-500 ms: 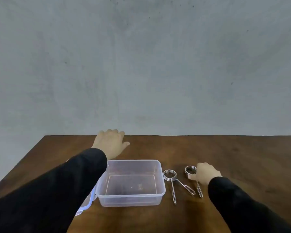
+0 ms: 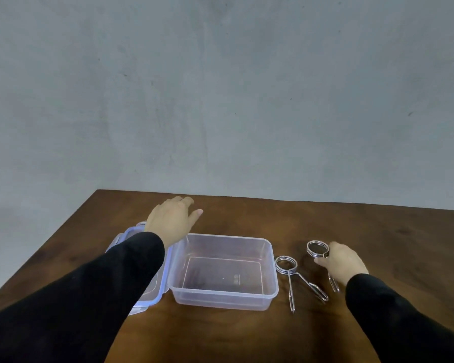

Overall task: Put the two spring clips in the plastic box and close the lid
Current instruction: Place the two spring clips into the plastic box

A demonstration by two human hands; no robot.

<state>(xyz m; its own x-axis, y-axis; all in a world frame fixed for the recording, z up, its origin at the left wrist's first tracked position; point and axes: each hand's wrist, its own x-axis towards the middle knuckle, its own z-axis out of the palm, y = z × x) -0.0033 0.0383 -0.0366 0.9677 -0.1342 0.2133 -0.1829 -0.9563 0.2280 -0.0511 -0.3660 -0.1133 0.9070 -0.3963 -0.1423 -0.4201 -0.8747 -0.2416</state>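
A clear plastic box [image 2: 270, 289] stands open and empty on the brown table. Its lid [image 2: 123, 237], clear with a blue rim, lies flat to the box's left, mostly hidden under my left sleeve. My left hand [image 2: 172, 221] hovers behind the box's far left corner, fingers apart, holding nothing. Two metal spring clips lie right of the box. The nearer clip [image 2: 291, 273] rests free on the table. My right hand [image 2: 342, 263] covers the second clip [image 2: 317, 248], fingers curled around its handles; only its coil and one handle tip show.
The brown wooden table [image 2: 247, 336] ends at a far edge against a grey wall [image 2: 220, 87]. Its left edge runs diagonally near the lid.
My right hand has closed around the second clip's handles, and its coil now shows clear of my fingers. My left hand stays behind the box.
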